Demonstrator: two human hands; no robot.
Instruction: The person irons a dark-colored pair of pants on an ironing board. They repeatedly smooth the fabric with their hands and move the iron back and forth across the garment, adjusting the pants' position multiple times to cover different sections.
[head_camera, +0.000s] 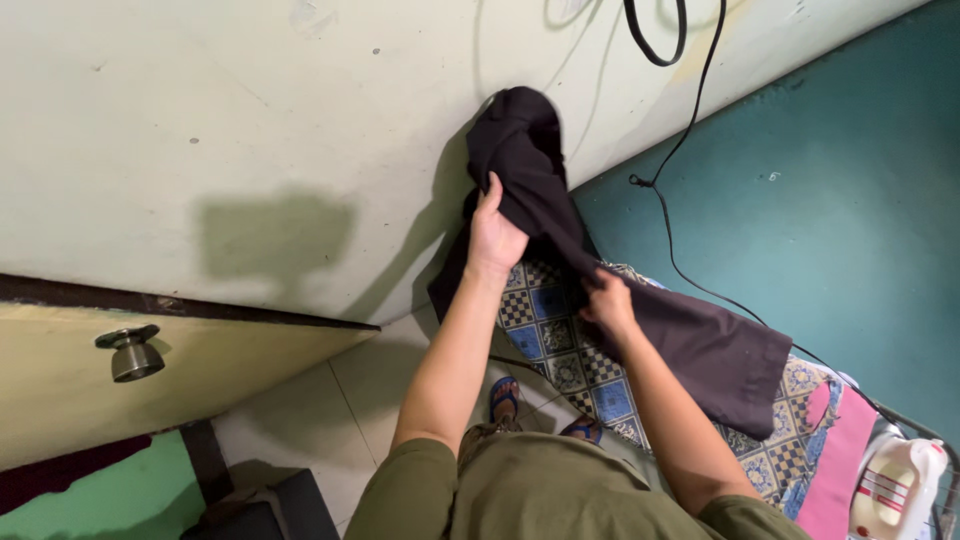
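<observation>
The dark trousers (640, 320) lie partly across the ironing board (560, 350), which wears a patterned blue and cream cover, with one leg stretched out flat toward the far right and the rest bunched and lifted toward the pale wall (200, 120). Their long axis runs on a slant, from the raised bundle near the wall down to the hem at the right end of the board. The left hand (493, 232) is closed around the bunched upper part of the cloth and holds it up off the board, fingers wrapped over the fold. The right hand (607, 302) is lower, nearer the flat leg, and pinches the fabric where it meets the board; how tightly it grips I cannot tell, since the fingers are tucked under the cloth. Of the two, the right hand is the nearer to the spread leg, the left to the bundle. A white iron (895, 490) stands at the board's right end, well apart from both hands, beside a pink cloth (835, 460). A black cord (690, 130) trails up the wall. A metal doorknob (132, 352) shows at the left.
</observation>
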